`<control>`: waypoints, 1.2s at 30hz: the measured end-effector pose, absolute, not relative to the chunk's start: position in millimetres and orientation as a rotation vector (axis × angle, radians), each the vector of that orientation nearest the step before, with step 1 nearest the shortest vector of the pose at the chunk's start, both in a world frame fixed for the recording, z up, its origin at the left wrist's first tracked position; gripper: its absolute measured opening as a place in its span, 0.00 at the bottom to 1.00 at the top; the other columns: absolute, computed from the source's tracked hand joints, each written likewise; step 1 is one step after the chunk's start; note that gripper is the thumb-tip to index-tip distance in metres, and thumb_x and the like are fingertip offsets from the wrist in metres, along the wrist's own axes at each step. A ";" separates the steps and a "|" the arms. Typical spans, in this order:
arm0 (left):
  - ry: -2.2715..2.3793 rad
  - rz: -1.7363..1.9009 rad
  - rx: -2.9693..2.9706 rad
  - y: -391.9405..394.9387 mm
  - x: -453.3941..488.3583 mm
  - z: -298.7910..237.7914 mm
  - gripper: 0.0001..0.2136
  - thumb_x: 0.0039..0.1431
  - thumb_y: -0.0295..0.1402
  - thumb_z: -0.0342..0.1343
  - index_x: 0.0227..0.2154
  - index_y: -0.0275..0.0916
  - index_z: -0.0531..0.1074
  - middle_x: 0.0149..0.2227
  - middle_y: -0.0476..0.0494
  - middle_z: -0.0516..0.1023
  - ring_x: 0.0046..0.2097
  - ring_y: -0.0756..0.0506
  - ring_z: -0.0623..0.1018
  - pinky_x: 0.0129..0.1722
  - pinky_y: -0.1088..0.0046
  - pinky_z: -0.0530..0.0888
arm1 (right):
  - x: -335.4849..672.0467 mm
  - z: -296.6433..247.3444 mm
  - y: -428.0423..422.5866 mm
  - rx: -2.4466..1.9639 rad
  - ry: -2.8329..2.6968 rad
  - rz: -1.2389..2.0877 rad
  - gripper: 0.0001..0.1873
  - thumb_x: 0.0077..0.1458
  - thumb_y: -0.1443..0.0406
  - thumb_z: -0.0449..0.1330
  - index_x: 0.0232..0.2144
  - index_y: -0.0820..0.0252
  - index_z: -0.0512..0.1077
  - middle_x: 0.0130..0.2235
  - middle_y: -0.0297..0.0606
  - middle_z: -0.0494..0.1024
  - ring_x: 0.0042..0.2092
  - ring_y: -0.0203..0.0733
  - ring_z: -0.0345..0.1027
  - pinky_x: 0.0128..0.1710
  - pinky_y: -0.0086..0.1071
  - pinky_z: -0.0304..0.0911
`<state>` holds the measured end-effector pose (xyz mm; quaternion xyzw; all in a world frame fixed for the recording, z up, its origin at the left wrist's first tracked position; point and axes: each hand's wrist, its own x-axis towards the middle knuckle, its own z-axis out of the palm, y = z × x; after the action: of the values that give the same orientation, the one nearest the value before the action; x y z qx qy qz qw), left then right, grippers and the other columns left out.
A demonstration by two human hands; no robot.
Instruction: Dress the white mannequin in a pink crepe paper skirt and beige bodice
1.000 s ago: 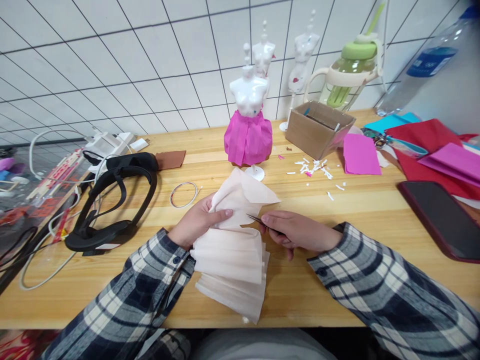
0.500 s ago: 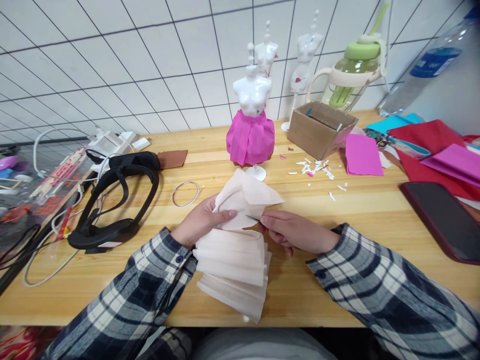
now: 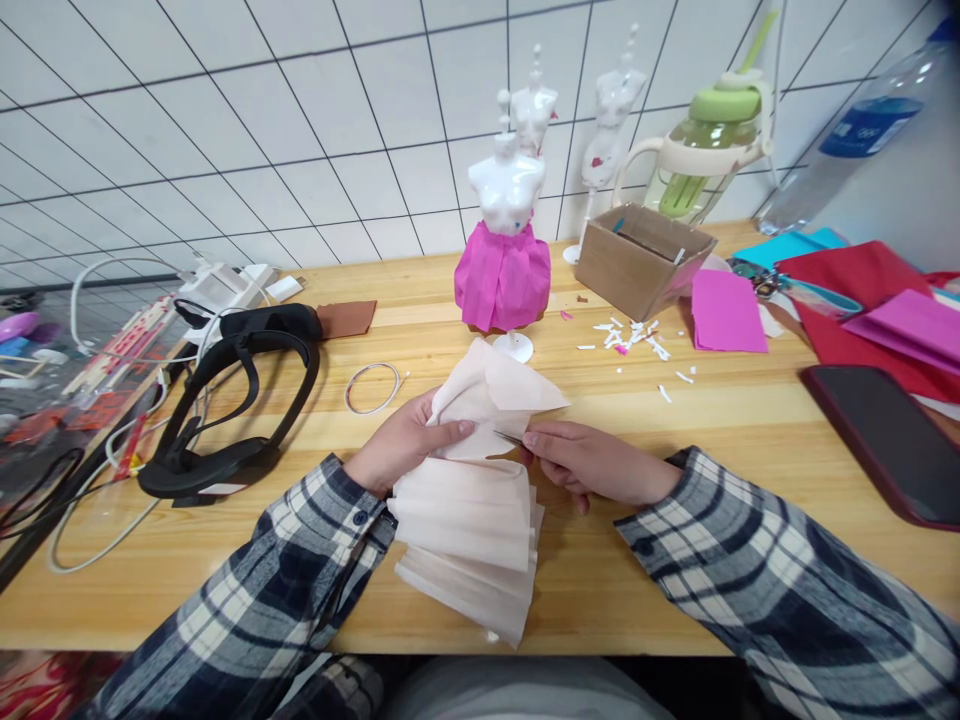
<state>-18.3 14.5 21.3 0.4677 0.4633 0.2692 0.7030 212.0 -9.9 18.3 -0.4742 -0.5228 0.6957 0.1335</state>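
Observation:
My left hand (image 3: 409, 440) pinches a pale peach pleated paper (image 3: 472, 500) at its gathered middle, thumb on top. My right hand (image 3: 592, 462) is closed round small scissors (image 3: 510, 437), whose dark tips touch the paper's right edge at the gather. The paper fans out above and below the pinch, reaching the table's front edge. Behind it stands a white mini mannequin (image 3: 506, 190) wearing a magenta paper skirt (image 3: 502, 285).
A black headset (image 3: 232, 400) with cables lies left, a wire ring (image 3: 371, 387) near it. A cardboard box (image 3: 641, 258), paper scraps (image 3: 626, 340), pink paper (image 3: 724, 310), red and blue sheets (image 3: 862, 285), a dark phone (image 3: 881, 435), and a green-lidded jug (image 3: 705, 140) are at right.
The scissor tips have moved slightly into the paper's edge. Both hands stay almost where they were; the view has shifted a little.

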 end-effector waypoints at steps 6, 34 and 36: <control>1.013 0.571 1.032 14.6 -18.3 20.3 0.21 0.52 0.35 0.66 0.48 0.37 0.72 0.40 0.43 0.82 0.35 0.46 0.80 0.36 0.74 0.75 | 208.9 12.8 -11.5 -1.370 -1.532 2.020 0.20 0.59 0.48 0.52 0.33 0.59 0.65 0.20 0.24 0.56 0.18 0.29 0.51 0.13 0.23 0.61; 0.981 0.575 1.160 17.1 -20.5 14.5 0.24 0.49 0.32 0.67 0.50 0.36 0.69 0.44 0.43 0.81 0.41 0.44 0.80 0.41 0.71 0.75 | 199.9 10.0 -16.6 -1.440 -1.585 1.884 0.14 0.65 0.57 0.48 0.31 0.59 0.63 0.22 0.27 0.59 0.19 0.29 0.55 0.13 0.22 0.57; 0.987 0.582 1.165 17.1 -20.3 14.9 0.23 0.49 0.32 0.67 0.49 0.36 0.70 0.43 0.43 0.81 0.40 0.45 0.80 0.40 0.73 0.75 | 199.1 11.1 -16.6 -1.456 -1.583 1.875 0.14 0.65 0.58 0.48 0.31 0.59 0.64 0.22 0.27 0.59 0.19 0.30 0.55 0.13 0.22 0.57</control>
<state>-20.3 17.1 14.9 0.5198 0.4404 0.2596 0.6845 199.1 -16.6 11.1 -0.5050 -0.5490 0.6503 0.1437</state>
